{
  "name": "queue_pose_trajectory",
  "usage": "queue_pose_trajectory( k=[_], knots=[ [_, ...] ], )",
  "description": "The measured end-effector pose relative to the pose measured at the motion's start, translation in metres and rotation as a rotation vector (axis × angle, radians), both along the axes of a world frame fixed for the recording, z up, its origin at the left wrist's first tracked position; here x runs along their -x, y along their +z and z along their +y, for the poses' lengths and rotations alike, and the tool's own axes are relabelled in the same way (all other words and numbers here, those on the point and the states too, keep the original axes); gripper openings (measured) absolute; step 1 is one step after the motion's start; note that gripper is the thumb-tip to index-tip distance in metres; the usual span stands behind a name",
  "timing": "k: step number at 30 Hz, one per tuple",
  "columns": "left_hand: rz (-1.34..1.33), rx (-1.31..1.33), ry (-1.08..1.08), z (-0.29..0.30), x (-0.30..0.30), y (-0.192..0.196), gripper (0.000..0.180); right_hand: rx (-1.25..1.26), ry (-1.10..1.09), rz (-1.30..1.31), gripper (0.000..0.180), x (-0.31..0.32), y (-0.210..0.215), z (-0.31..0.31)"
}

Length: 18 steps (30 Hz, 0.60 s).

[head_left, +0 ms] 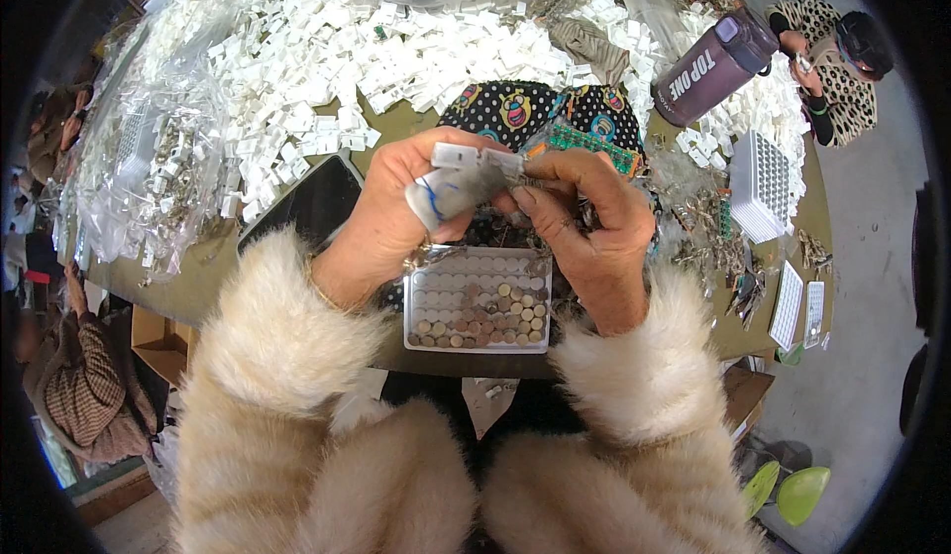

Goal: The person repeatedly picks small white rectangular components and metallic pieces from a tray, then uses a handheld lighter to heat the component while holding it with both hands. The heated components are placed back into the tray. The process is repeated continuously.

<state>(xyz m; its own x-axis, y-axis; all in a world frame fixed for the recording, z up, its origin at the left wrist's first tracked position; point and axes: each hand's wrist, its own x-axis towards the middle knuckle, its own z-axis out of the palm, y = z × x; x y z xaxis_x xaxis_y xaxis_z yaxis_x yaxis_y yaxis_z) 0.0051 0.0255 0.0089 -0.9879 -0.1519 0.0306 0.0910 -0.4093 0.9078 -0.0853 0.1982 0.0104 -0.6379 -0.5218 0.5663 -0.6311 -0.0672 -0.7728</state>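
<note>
My left hand [379, 197] is closed around a small white plastic casing [453, 156], held above the table. A greyish-white wrap [441, 199] with a blue mark covers one of its fingers. My right hand [599, 225] is pinched at the casing's right end; what lies between its thumb and forefinger is too small and blurred to name. Below both hands sits a clear plastic tray [424, 281] with round pockets. Several round button cells [515, 301] lie in its lower and right part. A black dotted cloth with cartoon figures [513, 108] spreads behind my hands.
Heaps of white casings [297, 68] cover the far table. A purple bottle [713, 68], green circuit boards [594, 148] and stacked white trays [760, 187] are at right. A dark flat device [307, 202] lies left. Other people sit at left and far right [837, 68].
</note>
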Motion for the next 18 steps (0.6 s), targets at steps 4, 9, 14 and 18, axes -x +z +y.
queue_pose_trajectory(
  k=[4, 9, 14, 18],
  knots=[
    [0.016, 0.156, 0.048, 0.006, -0.001, 0.005, 0.022, -0.02, 0.022, -0.017, 0.011, 0.002, 0.002, 0.0],
    [-0.012, 0.128, 0.051, 0.007, -0.001, 0.005, 0.023, -0.068, 0.076, -0.284, 0.01, -0.004, 0.007, 0.003],
    [-0.035, -0.02, -0.073, 0.003, -0.002, 0.003, 0.032, -0.035, 0.239, -0.581, 0.005, 0.0, 0.01, 0.011],
    [-0.059, -0.049, -0.075, 0.0, -0.002, 0.002, 0.036, 0.029, 0.469, -0.821, 0.004, 0.009, 0.009, 0.012]
  ],
)
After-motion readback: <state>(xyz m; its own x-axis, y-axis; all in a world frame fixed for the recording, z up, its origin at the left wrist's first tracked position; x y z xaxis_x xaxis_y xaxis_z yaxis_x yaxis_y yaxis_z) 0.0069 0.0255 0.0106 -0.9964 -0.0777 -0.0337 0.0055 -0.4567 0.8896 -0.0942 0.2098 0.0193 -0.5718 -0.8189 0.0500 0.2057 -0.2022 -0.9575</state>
